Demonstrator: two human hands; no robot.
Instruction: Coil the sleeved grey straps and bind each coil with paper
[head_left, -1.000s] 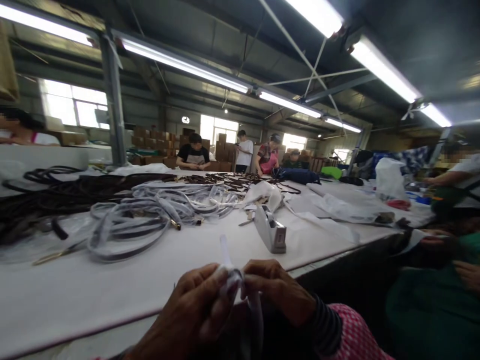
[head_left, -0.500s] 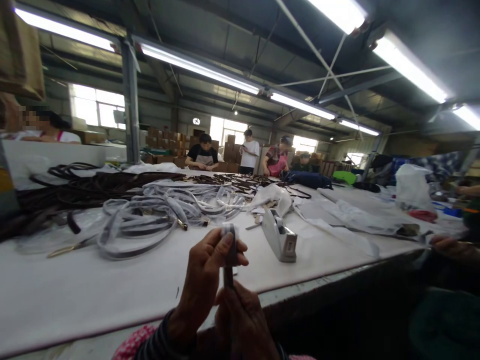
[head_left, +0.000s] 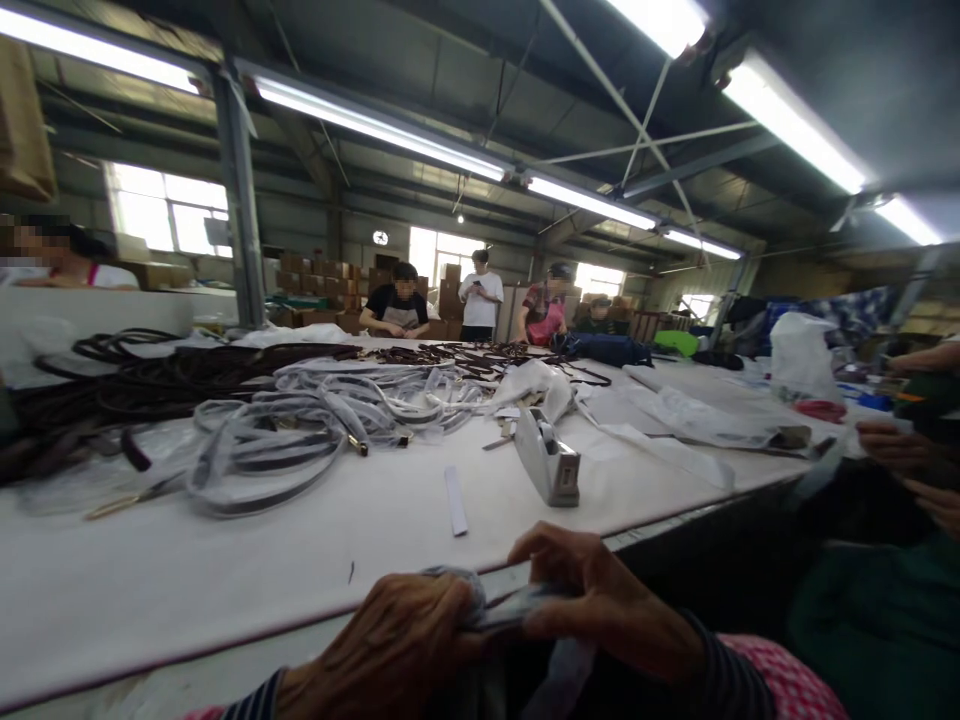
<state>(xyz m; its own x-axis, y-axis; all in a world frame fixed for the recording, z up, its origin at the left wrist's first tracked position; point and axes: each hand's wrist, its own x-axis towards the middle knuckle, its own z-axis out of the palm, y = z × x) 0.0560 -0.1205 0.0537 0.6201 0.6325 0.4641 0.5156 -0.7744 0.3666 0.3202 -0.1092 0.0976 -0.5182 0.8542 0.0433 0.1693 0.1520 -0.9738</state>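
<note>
At the table's front edge, both hands grip a grey strap in whitish translucent wrapping (head_left: 511, 608). My left hand (head_left: 397, 630) is closed over its left part, seen from the back. My right hand (head_left: 600, 600) pinches it between thumb and fingers on the right. Pale film hangs below the hands, and the lower part of the strap is hidden in shadow. A narrow white strip (head_left: 455, 500) lies on the table beyond the hands. Behind my right hand stands a grey tape dispenser (head_left: 551, 465).
Coiled straps in clear film (head_left: 262, 475) lie on the white table (head_left: 262, 570), with a heap of dark brown straps (head_left: 172, 375) behind. White plastic sheets (head_left: 690, 420) spread along the right. A co-worker's hands (head_left: 900, 450) are at the right edge; several people stand farther back.
My hands have come down and apart from the upright strap end to the table's front edge, the right one moving rightwards. The white strip now shows on the table. The view has shifted slightly.
</note>
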